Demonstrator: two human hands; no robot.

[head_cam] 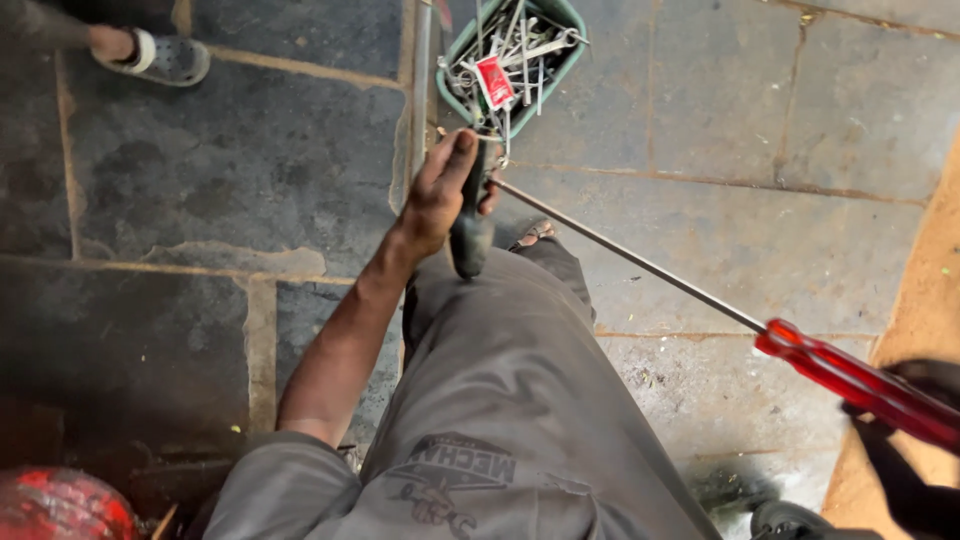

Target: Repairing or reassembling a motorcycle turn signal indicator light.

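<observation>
Overhead, the left hand (437,195) is wrapped around a dark tool handle (470,235) beside the green tool basket (468,40); the right hand (915,400) clasps a red-handled screwdriver (850,380).

clothing: grey short-sleeved shirt (290,490) | grey trousers (520,350), dark printed emblem | forearm bare

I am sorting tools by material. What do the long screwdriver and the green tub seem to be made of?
Screwdriver: its shaft looks like bare grey steel with a dull shine; its handle looks like clear red plastic, glossy and see-through. Tub: probably plastic, with an even matt green colour and a thin rim.
</observation>
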